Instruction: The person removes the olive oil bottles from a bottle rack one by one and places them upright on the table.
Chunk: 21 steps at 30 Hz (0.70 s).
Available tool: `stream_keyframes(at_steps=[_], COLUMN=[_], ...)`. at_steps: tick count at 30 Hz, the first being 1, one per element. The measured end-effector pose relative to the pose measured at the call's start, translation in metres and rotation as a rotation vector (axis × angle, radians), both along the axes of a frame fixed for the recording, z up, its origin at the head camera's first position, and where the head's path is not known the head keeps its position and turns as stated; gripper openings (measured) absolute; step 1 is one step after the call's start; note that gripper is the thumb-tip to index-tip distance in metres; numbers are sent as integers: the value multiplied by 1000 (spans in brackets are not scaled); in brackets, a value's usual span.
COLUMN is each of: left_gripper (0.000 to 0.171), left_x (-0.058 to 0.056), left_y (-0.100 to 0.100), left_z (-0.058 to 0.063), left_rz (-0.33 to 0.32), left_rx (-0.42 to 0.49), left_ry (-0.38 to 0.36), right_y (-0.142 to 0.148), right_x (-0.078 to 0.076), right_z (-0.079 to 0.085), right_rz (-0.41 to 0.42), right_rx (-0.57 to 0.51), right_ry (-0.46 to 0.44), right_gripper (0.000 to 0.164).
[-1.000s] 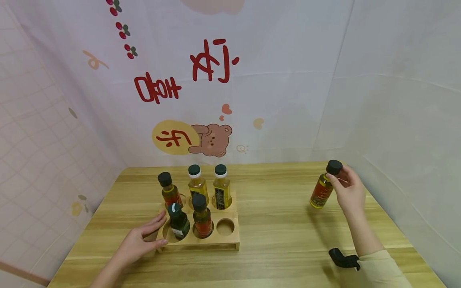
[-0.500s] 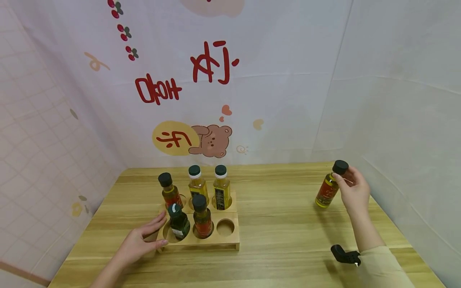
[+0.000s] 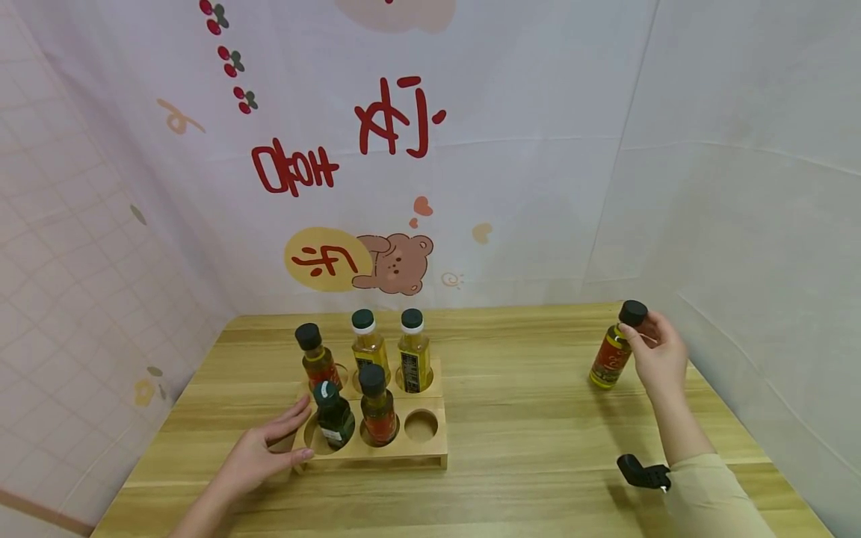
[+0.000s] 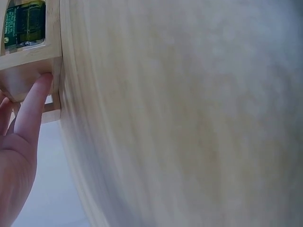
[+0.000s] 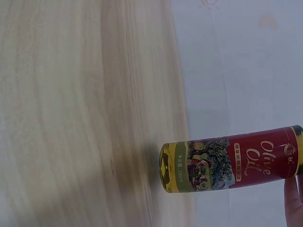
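Observation:
My right hand [image 3: 662, 362] pinches an olive oil bottle [image 3: 610, 360] by its neck, just below the black cap, at the right of the table. In the right wrist view the red "Olive Oil" label of this bottle [image 5: 222, 161] faces the camera; its base is close to the tabletop, and I cannot tell if they touch. My left hand [image 3: 265, 444] rests with extended fingers against the left end of a wooden bottle rack [image 3: 406, 450]. The left wrist view has its straight thumb touching the rack's end panel [image 4: 28, 78].
The rack holds a dark green bottle [image 3: 335, 420], two red-labelled bottles [image 3: 380, 418] and two yellow oil bottles [image 3: 415, 355] with green caps. Its front right hole [image 3: 421, 425] has no bottle. A printed cloth [image 3: 525, 187] hangs behind the wooden table [image 3: 511, 441].
Over the first half second the right hand and olive oil bottle shifted slightly right; since then they have barely moved. The left hand, rack and racked bottles stay put.

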<state>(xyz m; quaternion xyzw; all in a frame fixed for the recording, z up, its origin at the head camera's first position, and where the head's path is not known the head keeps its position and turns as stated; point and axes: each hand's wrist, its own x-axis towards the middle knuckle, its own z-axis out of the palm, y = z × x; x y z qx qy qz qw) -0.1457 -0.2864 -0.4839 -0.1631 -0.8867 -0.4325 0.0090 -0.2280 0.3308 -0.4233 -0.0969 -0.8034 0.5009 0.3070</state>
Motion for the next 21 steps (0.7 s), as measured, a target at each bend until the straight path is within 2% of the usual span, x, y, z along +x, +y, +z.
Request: stream_keyframes(at_steps=[7, 13, 21], left_gripper=[64, 64, 64], left_x=[0, 0, -2], left_y=[0, 1, -1], left_z=[1, 1, 0], left_rz=[-2, -8, -14], left_rx=[11, 19, 22], left_ry=[-19, -34, -11], right_y=[1, 1, 2], right_x=[0, 1, 1], right_z=[-6, -8, -12], right_rz=[7, -1, 23], right_rx=[28, -4, -20], right_ry=[-12, -23, -3], right_gripper=[42, 45, 44])
